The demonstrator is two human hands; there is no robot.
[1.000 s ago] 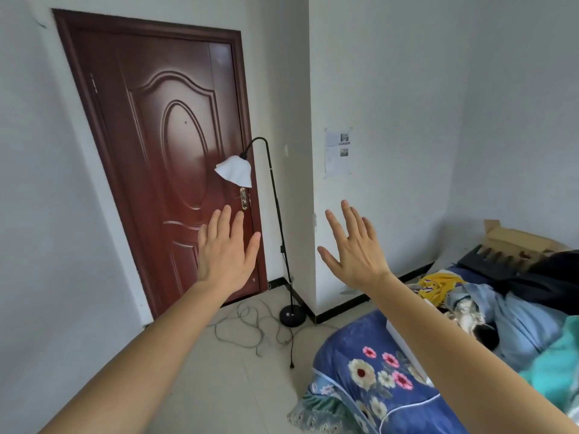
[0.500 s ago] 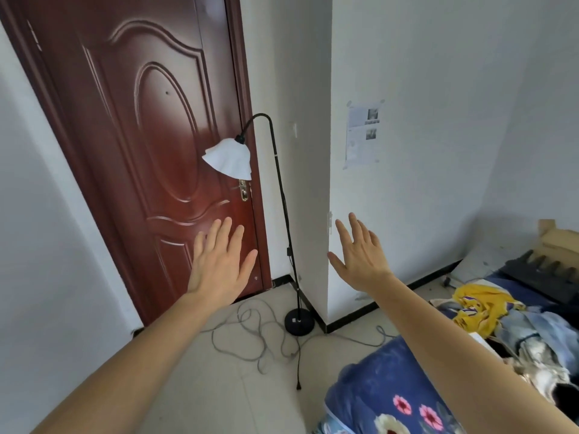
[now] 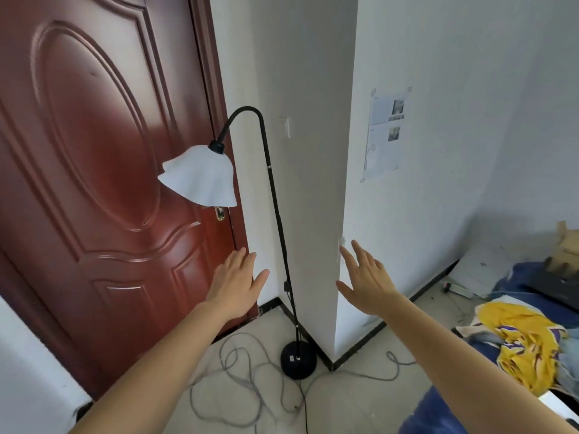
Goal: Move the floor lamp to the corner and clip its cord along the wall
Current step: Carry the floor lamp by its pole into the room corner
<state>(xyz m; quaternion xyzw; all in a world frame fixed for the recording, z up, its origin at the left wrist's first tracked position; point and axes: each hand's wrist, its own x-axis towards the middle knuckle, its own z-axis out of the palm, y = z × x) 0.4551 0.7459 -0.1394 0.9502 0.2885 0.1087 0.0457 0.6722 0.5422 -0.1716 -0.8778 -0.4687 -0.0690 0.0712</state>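
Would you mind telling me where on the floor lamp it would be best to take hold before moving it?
Probably the straight black pole at mid-height, approached from the front with the left hand, which is open and nearest. The pole is slim enough to wrap; the white shade hangs off to one side, and the round base sits low among the loose cord.

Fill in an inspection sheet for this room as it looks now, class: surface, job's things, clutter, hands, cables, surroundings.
Surface: pale tiled floor, bare near the lamp.
Job's things: floor lamp upright, base by the jutting wall edge, white shade in front of the door. Clips: nothing seen.
Clutter: yellow shirt on the bedding.
Hands: left hand and right hand open, empty, either side of the pole.
Cables: grey cord loose in loops on the floor.
Surroundings: red door, paper sheet on the wall.
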